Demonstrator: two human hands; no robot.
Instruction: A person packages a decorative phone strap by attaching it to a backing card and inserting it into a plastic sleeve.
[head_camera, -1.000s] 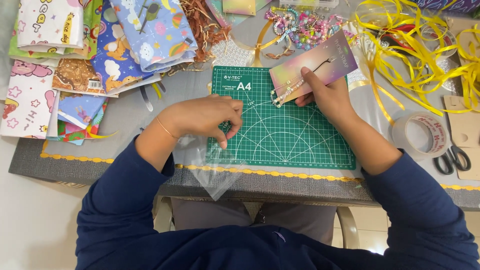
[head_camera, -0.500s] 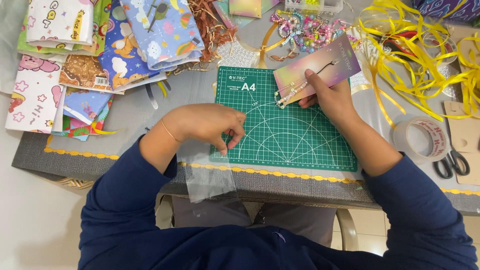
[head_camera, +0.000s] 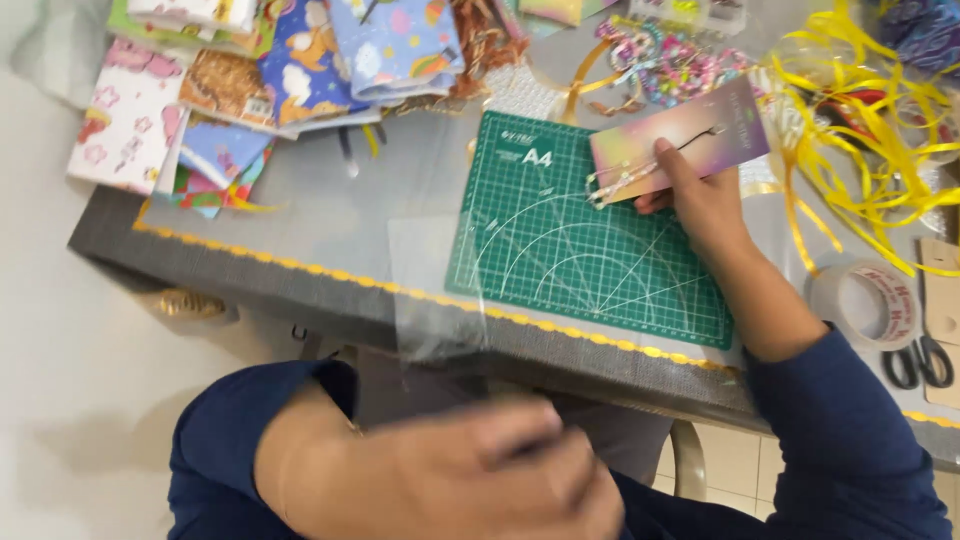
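Note:
My right hand grips a shiny pink-and-purple card by its lower edge, with the thumb on its face, over the far right corner of the green cutting mat. A thin chain piece is fixed to the card. My left hand is blurred, close to the camera, below the table edge and off the mat. I cannot make out anything in it. A clear plastic bag lies flat beside the mat's left side and hangs over the table's front edge.
Patterned paper sheets are piled at the back left. Yellow ribbon tangles at the back right, with colourful beads behind the card. A tape roll and black scissors lie at the right.
My left hand has lifted off the mat and the plastic bag and drawn back toward my body. The bag stays on the table. My right hand still holds the card.

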